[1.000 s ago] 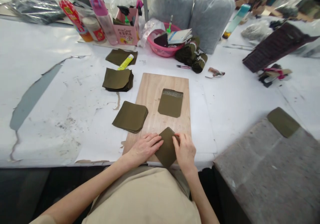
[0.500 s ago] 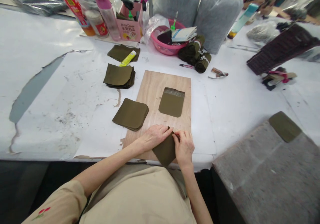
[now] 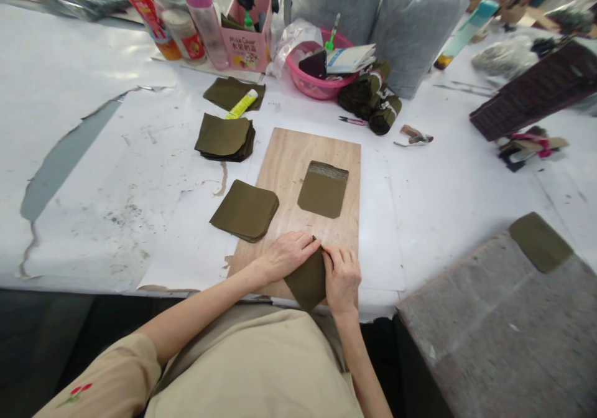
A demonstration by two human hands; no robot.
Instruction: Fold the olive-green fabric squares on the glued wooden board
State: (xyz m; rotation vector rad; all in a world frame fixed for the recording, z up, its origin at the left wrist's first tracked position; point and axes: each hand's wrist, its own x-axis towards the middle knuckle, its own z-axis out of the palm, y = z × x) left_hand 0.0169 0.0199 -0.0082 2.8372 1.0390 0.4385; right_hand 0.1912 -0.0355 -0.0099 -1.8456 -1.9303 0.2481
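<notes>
An olive fabric piece (image 3: 308, 279) lies turned like a diamond at the near edge of the wooden board (image 3: 289, 175). My left hand (image 3: 286, 255) presses on its upper left side, fingers closed toward the top corner. My right hand (image 3: 341, 277) pinches the same top corner from the right. Farther up the board lies another olive piece (image 3: 323, 189) with a pale strip along its top edge. A stack of olive pieces (image 3: 245, 210) overlaps the board's left edge.
Two more olive stacks (image 3: 224, 137) and a yellow glue stick (image 3: 241, 104) lie beyond. Bottles, a pink box (image 3: 245, 35), a pink basin (image 3: 317, 82), fabric rolls (image 3: 373, 97) and grey bags (image 3: 415, 26) crowd the far side. A grey felt pad (image 3: 504, 331) with an olive piece (image 3: 540, 242) sits right.
My left hand slid up from the piece's left side to its top corner, meeting my right fingers there. The view shifted slightly.
</notes>
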